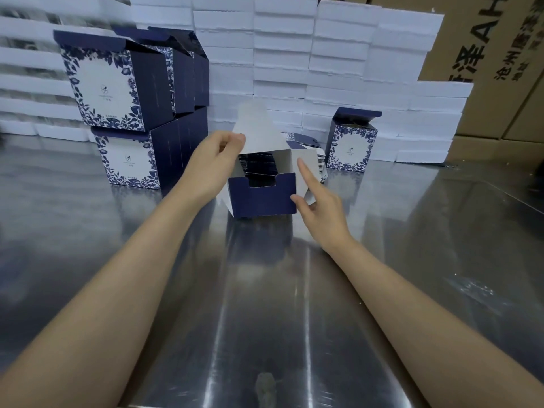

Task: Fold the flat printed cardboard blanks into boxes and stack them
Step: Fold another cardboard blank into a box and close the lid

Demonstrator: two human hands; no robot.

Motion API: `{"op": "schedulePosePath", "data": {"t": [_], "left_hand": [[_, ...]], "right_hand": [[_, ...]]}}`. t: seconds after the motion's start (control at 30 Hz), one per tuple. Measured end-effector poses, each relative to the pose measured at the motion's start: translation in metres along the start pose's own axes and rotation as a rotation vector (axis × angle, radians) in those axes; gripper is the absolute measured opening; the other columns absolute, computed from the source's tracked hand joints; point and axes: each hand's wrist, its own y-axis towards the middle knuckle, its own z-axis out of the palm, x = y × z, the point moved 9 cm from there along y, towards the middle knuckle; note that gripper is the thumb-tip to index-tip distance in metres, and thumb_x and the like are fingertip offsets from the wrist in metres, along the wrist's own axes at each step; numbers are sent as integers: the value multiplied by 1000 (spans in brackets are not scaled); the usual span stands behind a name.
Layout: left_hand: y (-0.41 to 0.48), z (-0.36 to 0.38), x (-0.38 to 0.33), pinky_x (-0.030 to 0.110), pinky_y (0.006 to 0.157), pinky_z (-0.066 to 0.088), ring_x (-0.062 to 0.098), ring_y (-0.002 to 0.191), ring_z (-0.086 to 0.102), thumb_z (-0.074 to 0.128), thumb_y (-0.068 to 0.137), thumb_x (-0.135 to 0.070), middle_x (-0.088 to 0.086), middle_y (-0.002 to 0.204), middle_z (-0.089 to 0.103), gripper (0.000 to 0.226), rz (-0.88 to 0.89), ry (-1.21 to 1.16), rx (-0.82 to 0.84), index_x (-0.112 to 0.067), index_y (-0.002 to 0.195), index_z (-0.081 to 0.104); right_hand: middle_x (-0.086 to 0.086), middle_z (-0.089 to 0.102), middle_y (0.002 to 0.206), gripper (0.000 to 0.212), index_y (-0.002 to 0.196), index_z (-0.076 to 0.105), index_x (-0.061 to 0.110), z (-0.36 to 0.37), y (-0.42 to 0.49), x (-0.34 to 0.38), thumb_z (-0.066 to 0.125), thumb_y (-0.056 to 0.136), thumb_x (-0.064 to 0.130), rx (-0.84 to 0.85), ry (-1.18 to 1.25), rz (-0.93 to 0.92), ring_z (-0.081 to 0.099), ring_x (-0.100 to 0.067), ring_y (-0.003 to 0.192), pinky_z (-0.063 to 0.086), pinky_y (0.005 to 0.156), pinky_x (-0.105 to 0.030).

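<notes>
Steel table (265, 334) is reflecting light under both forearms. Half-formed box (262, 198) is standing mid-table, between the finished stack (117, 92) and a lone finished box (350, 145). Left hand (212, 163) is pinching the white flap (256, 128) at its edge. Right hand (321, 207) is spreading, forefinger lying along the white side panel, thumb touching the navy front. Risk as judged: an uneven pull is likely creasing the flap off its score. The shell is liable to be skewing or sliding on slick steel, only fingertips bracing it.
</notes>
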Motion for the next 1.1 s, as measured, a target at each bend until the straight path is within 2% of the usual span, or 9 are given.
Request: {"op": "schedulePosePath", "data": {"t": [0.2, 0.37, 0.5, 0.63, 0.7, 0.8, 0.87, 0.97, 1.1], "left_hand": [[1, -3, 2, 32, 86, 39, 25, 112, 55, 32, 100, -57, 9, 119, 60, 56, -30, 160, -85, -11, 116, 59], [7, -14, 11, 21, 84, 42, 4, 98, 61, 30, 102, -49, -19, 97, 66, 50, -64, -215, -150, -22, 91, 71], [16, -5, 30, 29, 91, 49, 20, 116, 60, 37, 104, -20, 11, 127, 63, 29, -88, -684, -190, -11, 112, 63], [11, 25, 57, 26, 101, 47, 13, 125, 54, 38, 105, -31, 3, 139, 55, 39, -134, -499, -63, -14, 139, 48], [7, 41, 68, 37, 114, 35, 13, 134, 46, 40, 100, -50, -3, 146, 48, 56, -175, -389, 37, -20, 148, 37], [1, 55, 70, 31, 117, 29, 8, 138, 37, 36, 82, -72, -9, 153, 38, 84, -160, -363, 118, -24, 151, 31], [-3, 59, 62, 17, 108, 34, -1, 134, 39, 40, 82, -70, -18, 151, 35, 84, -107, -390, 145, -27, 153, 25], [-5, 62, 58, 31, 108, 42, 6, 127, 51, 54, 88, -49, -9, 144, 49, 73, -60, -472, 127, -26, 152, 26], [-7, 54, 57, 36, 106, 46, 6, 121, 57, 58, 97, -30, -8, 135, 58, 56, -27, -444, 6, -23, 148, 36]], "right_hand": [[22, 31, 67, 68, 150, 30, 22, 7, -2, 13, 62, 92, 10, 54, -53, -71, 44, -15, 58, 44, 60, -32], [10, 37, 61, 75, 148, 17, 29, -2, 0, 5, 63, 92, 10, -18, 1, 18, 40, -7, 56, 42, 64, -23], [13, 31, 55, 76, 147, 22, 37, -13, -1, -18, 64, 91, 9, -129, 162, 187, 37, -4, 50, 36, 60, -7], [2, 61, 82, 74, 151, 29, 27, -21, -2, -13, 65, 89, 7, -167, 225, 199, 52, -13, 63, 39, 61, -11], [24, 49, 139, 84, 153, 20, 30, -21, 0, -5, 66, 88, 5, -168, 215, 159, 52, -15, 104, 39, 76, 0], [47, 12, 142, 103, 148, -7, 47, -18, 2, 0, 66, 86, 9, -151, 248, 172, 31, 0, 135, 39, 96, -6], [48, 11, 141, 107, 143, -14, 52, -17, 1, 1, 67, 85, 12, -142, 241, 183, 29, 7, 133, 51, 97, -33], [60, 19, 129, 97, 148, 3, 50, -14, 2, 11, 68, 86, 13, -100, 145, 89, 55, 18, 99, 51, 78, -14], [20, 33, 147, 79, 151, 25, 23, -10, 0, 20, 67, 87, 9, -68, 66, -49, 39, 15, 117, 45, 74, -2]]}}
